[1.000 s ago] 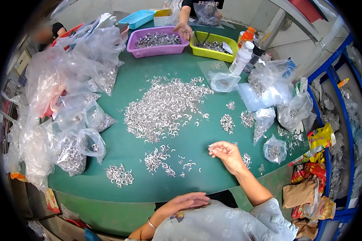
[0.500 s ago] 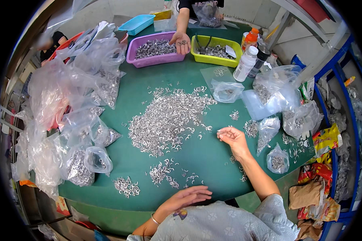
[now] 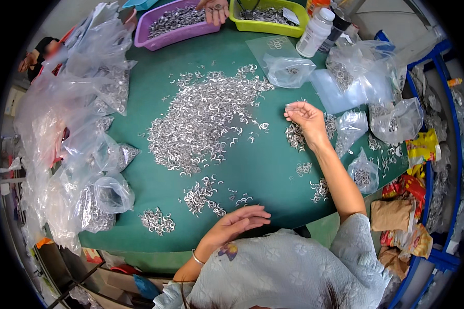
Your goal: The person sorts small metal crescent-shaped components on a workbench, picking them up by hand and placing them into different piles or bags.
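Observation:
My right hand [image 3: 307, 117] is closed in a pinch above the right part of the green table. Something pale shows at its fingertips, too small to make out. Just below these fingers lies a small pile of silvery metal rings [image 3: 295, 137], partly covered by the hand. A broad heap of small curved, crescent-like metal pieces [image 3: 201, 121] spreads over the middle of the table. My left hand [image 3: 242, 220] rests near the front edge, fingers stretched out, holding nothing. Beyond its fingertips lie a few loose crescents [image 3: 242, 200] and a smaller pile [image 3: 200, 195].
Clear plastic bags of metal parts [image 3: 95, 206] crowd the left side; more bags [image 3: 397, 121] lie at right. A purple basin [image 3: 178, 35] and a yellow-green basin [image 3: 268, 27] stand at the back, with another person's open hand [image 3: 215, 13] between them. A white bottle [image 3: 314, 33] stands nearby.
The view has tilted, so the table sits higher in the picture. My right hand has moved a little away from me, uncovering a small pile. My left hand has hardly moved.

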The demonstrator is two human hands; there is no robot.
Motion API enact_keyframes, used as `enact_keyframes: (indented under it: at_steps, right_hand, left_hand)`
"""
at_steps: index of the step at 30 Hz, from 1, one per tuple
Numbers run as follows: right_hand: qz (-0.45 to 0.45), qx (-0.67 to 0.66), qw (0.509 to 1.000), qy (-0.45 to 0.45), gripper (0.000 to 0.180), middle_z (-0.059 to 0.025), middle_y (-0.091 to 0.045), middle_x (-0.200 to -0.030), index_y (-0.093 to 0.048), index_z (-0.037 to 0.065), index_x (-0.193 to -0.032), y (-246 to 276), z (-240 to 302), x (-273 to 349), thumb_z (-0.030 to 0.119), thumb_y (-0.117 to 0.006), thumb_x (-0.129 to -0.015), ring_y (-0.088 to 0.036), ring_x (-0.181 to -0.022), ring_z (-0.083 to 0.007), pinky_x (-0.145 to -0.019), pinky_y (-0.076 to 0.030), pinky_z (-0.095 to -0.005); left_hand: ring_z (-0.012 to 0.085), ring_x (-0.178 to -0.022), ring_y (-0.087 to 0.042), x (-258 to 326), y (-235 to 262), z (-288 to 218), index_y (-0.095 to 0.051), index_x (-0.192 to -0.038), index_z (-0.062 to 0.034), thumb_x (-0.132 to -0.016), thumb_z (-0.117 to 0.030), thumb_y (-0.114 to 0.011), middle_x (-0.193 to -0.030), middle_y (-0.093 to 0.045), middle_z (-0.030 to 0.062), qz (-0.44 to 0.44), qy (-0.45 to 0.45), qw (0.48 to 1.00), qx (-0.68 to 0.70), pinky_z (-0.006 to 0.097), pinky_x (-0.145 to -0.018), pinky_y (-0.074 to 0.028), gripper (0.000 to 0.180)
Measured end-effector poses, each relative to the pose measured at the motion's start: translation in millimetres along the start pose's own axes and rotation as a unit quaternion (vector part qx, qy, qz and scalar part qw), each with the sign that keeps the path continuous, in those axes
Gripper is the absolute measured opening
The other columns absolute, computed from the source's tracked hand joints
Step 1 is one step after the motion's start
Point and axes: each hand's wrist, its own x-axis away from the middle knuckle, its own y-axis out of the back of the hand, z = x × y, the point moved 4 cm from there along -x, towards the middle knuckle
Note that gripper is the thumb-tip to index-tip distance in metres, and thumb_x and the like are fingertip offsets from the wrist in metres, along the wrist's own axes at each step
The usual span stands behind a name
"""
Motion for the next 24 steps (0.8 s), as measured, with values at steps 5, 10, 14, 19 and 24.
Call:
enact_keyframes:
  at_steps: [5, 10, 14, 19, 24]
  right_hand:
    - [-0.042, 0.024, 0.999, 0.013, 0.015, -0.0082, -0.069, -0.094, -0.065, -0.004, -0.1, 26.5, 1.2, -2.1, -0.004, -0.064, -0.086, -0.066, -0.082, -0.0136, -0.071, -0.053, -0.0247]
    - [-0.12, 0.196, 0.97, 0.075, 0.014, -0.0035, -0.068, -0.088, -0.067, -0.002, -0.099, 57.0, -0.3, -12.8, -0.004, -0.064, -0.086, -0.061, -0.078, -0.0082, -0.07, -0.05, -0.0226]
    - [-0.123, 0.244, 0.955, 0.115, 0.013, -0.0013, -0.068, -0.084, -0.069, -0.002, -0.097, 61.3, 0.9, -23.1, -0.004, -0.065, -0.085, -0.058, -0.074, -0.0071, -0.067, -0.048, -0.0229]
    - [-0.111, 0.356, 0.918, 0.134, 0.017, -0.0049, -0.068, -0.08, -0.069, 0.0, -0.097, 55.8, 7.2, -23.8, -0.003, -0.066, -0.081, -0.057, -0.069, -0.0104, -0.067, -0.049, -0.0265]
    - [-0.031, 0.313, 0.942, 0.116, 0.015, -0.0025, -0.07, -0.094, -0.069, 0.004, -0.102, 28.1, 32.1, 25.0, 0.007, -0.062, -0.088, -0.059, -0.082, -0.009, -0.07, -0.045, -0.0248]
  left_hand:
    - [0.0333, -0.127, -0.048, 0.2, 2.0, -0.8, -0.037, -0.14, 0.0037, -0.1, -0.024, -0.049, -0.133, -0.05, 0.0211, -0.005, -0.008, 1.0, 0.012, 0.044, -0.11, -0.036, 0.05]
    - [0.0343, -0.125, -0.05, -0.1, 6.2, -3.7, -0.039, -0.139, 0.0042, -0.1, -0.024, -0.05, -0.133, -0.05, 0.0224, -0.022, -0.015, 1.0, 0.011, 0.044, -0.108, -0.037, 0.05]
    - [0.0343, -0.125, -0.05, -2.6, 6.6, -0.5, -0.039, -0.139, 0.0046, -0.1, -0.023, -0.05, -0.133, -0.05, 0.0227, -0.006, -0.015, 1.0, 0.017, 0.044, -0.108, -0.037, 0.05]
    - [0.0335, -0.125, -0.05, 0.8, 5.6, -5.7, -0.038, -0.139, 0.0048, -0.1, -0.021, -0.049, -0.135, -0.049, 0.0218, -0.01, -0.011, 1.0, 0.011, 0.044, -0.109, -0.037, 0.048]
    - [0.033, -0.121, -0.054, 3.6, 19.0, -54.1, -0.043, -0.136, 0.0052, -0.1, -0.019, -0.049, -0.13, -0.054, 0.0213, -0.073, -0.069, 0.993, -0.061, 0.044, -0.107, -0.04, 0.044]
